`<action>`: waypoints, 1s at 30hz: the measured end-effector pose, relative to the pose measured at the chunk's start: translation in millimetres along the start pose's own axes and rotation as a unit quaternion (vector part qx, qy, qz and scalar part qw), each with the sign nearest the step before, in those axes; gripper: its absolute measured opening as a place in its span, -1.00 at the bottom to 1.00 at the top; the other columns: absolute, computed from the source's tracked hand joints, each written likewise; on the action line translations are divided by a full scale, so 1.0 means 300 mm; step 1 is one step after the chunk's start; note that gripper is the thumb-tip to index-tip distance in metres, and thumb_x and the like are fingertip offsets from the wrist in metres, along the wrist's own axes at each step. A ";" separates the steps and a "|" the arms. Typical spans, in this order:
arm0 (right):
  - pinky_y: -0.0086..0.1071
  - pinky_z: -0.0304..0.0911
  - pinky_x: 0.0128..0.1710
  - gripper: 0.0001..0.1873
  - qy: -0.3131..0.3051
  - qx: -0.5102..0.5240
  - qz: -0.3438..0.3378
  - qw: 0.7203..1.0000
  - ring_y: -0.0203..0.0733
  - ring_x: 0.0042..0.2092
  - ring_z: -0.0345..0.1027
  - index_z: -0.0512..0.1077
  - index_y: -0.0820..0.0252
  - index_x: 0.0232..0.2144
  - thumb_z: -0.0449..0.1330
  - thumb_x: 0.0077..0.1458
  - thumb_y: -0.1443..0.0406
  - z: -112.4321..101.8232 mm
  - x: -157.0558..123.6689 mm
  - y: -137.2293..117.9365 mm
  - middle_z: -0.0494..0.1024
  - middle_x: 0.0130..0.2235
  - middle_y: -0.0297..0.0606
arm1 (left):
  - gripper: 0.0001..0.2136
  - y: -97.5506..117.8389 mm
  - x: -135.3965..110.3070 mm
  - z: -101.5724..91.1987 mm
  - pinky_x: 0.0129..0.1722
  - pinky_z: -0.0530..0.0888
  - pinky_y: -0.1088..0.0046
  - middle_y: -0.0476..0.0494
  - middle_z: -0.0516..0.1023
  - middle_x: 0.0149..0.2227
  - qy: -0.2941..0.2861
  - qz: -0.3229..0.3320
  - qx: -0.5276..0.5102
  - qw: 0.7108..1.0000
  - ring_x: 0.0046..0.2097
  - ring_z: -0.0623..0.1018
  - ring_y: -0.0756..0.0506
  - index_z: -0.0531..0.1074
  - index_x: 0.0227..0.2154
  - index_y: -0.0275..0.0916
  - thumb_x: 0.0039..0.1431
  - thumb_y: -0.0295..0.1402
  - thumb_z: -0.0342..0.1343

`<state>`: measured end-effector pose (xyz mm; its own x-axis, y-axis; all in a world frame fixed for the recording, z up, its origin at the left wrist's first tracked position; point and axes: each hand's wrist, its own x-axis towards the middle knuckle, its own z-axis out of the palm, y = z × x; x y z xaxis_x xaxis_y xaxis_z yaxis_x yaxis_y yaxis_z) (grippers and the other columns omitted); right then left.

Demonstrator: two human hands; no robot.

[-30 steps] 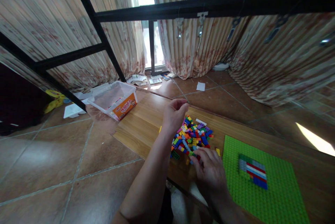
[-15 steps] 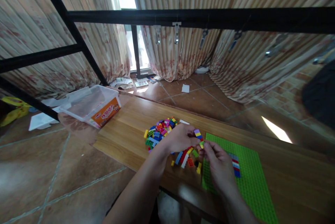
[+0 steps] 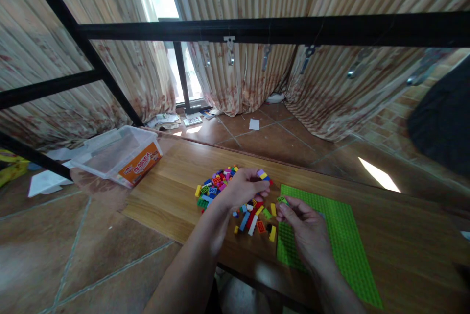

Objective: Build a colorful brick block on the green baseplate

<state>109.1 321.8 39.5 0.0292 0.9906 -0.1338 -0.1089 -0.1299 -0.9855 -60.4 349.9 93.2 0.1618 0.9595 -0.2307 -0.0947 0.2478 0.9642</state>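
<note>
My left hand (image 3: 246, 189) is closed over the near side of the brick pile, holding a small stack of purple, yellow, blue and red toy bricks (image 3: 263, 175) that sticks out past the fingers. Between the thumb and fingers of my right hand (image 3: 306, 223) is a lime green toy brick (image 3: 282, 200), studs showing. That hand is above the left edge of the green baseplate (image 3: 341, 235) and hides most of the bricks on it. The pile of mixed bricks (image 3: 213, 189) lies beside and partly under my left hand.
Loose bricks, among them a white one (image 3: 252, 225) and an orange one (image 3: 260, 226), lie between my hands on the wooden table (image 3: 165, 181). A clear plastic bin (image 3: 117, 155) with an orange label stands at the far left. A black metal bar (image 3: 235, 30) crosses beyond the table.
My hands have moved apart: the left drew back leftward with the brick stack, while the right keeps the lime green brick. The view has shifted slightly right.
</note>
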 end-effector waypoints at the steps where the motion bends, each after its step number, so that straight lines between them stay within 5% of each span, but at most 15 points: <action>1: -0.35 0.33 -0.40 -0.59 -0.002 0.010 0.000 1.000 -0.28 -0.47 0.37 0.53 0.16 -0.31 0.42 -0.20 0.06 -0.003 -0.001 0.002 0.55 -0.47 -0.34 | -0.93 0.004 0.000 -0.008 -0.50 0.41 0.63 -0.02 0.49 -0.50 0.004 0.001 0.002 1.000 -0.49 0.46 0.09 0.42 -0.44 -0.34 0.06 -0.42 0.17; 16: -0.23 0.37 -0.15 -0.66 0.031 -0.208 -0.165 0.964 -0.19 -0.25 0.44 0.55 0.09 -0.19 0.28 0.00 0.08 -0.058 -0.002 0.001 0.59 -0.25 -0.27 | -0.80 -0.036 0.001 0.056 -0.39 0.48 0.55 -0.01 0.53 -0.49 -0.098 -0.029 -0.007 0.995 -0.47 0.51 0.06 0.45 -0.37 -0.32 -0.10 -0.40 0.28; 22: -0.28 0.33 -0.21 -0.72 -0.003 -0.296 -0.227 0.928 -0.21 -0.30 0.40 0.54 0.06 -0.18 0.20 0.10 0.10 -0.072 -0.007 -0.016 0.56 -0.27 -0.29 | -0.62 -0.038 0.004 0.074 -0.47 0.42 0.57 -0.03 0.51 -0.48 -0.081 -0.053 0.038 0.995 -0.43 0.51 0.02 0.47 -0.38 -0.33 -0.11 -0.10 0.33; 30: -0.24 0.33 -0.16 -0.68 -0.026 -0.308 -0.202 0.929 -0.15 -0.23 0.45 0.54 0.07 -0.16 0.20 0.11 0.07 -0.087 -0.009 -0.013 0.60 -0.21 -0.25 | -0.59 -0.049 0.012 0.076 -0.56 0.26 0.60 -0.06 0.52 -0.48 -0.092 -0.073 0.081 0.990 -0.47 0.47 0.04 0.51 -0.39 -0.35 -0.18 -0.09 0.35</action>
<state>135.4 318.5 41.1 -0.1049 0.9629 0.2488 0.4914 0.2677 -0.8287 -36.0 346.5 81.2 0.3388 0.8707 -0.3565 0.0999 0.3434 0.9338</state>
